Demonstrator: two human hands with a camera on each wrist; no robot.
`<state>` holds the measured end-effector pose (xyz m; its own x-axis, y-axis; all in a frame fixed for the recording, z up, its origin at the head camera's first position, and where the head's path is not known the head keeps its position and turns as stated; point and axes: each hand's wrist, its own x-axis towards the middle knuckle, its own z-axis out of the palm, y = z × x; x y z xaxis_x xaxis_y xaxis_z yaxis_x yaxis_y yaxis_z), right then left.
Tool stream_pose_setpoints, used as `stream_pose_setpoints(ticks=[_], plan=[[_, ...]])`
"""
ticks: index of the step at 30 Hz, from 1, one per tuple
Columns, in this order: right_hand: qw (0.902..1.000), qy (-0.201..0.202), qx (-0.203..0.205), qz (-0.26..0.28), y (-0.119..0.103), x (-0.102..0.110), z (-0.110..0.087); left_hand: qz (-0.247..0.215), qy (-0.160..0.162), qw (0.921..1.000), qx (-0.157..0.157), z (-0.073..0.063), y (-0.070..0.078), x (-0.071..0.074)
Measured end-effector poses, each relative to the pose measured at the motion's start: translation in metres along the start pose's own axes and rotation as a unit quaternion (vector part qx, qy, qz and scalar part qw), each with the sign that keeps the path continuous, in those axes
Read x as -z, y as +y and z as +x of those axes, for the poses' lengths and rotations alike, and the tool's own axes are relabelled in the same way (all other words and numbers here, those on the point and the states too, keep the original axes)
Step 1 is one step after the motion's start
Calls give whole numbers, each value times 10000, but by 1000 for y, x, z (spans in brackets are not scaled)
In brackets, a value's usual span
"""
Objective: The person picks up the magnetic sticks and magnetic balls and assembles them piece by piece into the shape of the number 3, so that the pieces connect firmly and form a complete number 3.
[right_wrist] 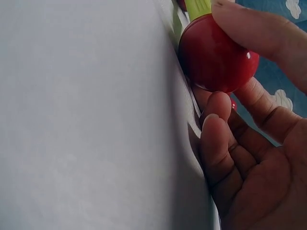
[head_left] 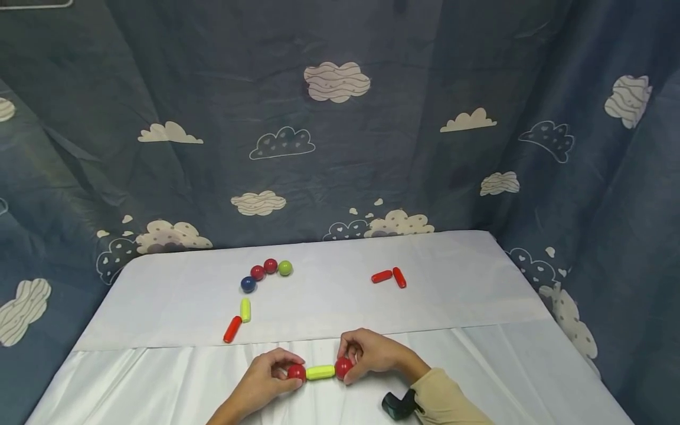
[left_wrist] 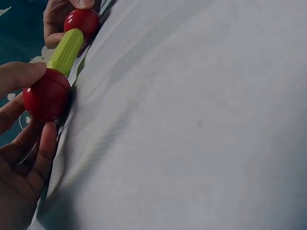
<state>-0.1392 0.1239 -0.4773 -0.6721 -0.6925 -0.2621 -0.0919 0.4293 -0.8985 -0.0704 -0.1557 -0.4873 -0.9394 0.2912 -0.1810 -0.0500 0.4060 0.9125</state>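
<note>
A yellow-green ridged stick (head_left: 320,372) lies between two red balls near the front of the table, one ball at each end. My left hand (head_left: 267,378) grips the left red ball (head_left: 296,372) between thumb and fingers. Around the right red ball (head_left: 343,368), my right hand (head_left: 374,356) holds with thumb and fingertips. Seen from the left wrist, the stick (left_wrist: 66,51) meets both balls in one line. In the right wrist view the thumb presses beside the joint of the ball (right_wrist: 218,55) and stick.
Farther back on the white cloth (head_left: 329,295) sit a blue ball (head_left: 248,284), two red balls (head_left: 270,266) and a green ball (head_left: 285,268). A yellow-green stick (head_left: 245,310) and red stick (head_left: 232,329) lie left; two red sticks (head_left: 382,276) lie right. A cloud-patterned curtain (head_left: 372,147) hangs behind.
</note>
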Motion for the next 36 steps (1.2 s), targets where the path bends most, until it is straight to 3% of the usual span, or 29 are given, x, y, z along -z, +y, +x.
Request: stream_pose_setpoints(ticks=[8,13,22,36], plan=[[10000,5,25,-16,3,-1,0,446,-57,9978,-478,2,2,-8],[10000,-19,22,62,3,-1,1,473,-79,9979,-439,6,2,-13],[9999,-9,105,65,3,-1,1,434,-58,9969,-658,14,-2,-20],[9998,-56,170,78,4,0,-1,417,-32,9979,-496,15,-2,-22]])
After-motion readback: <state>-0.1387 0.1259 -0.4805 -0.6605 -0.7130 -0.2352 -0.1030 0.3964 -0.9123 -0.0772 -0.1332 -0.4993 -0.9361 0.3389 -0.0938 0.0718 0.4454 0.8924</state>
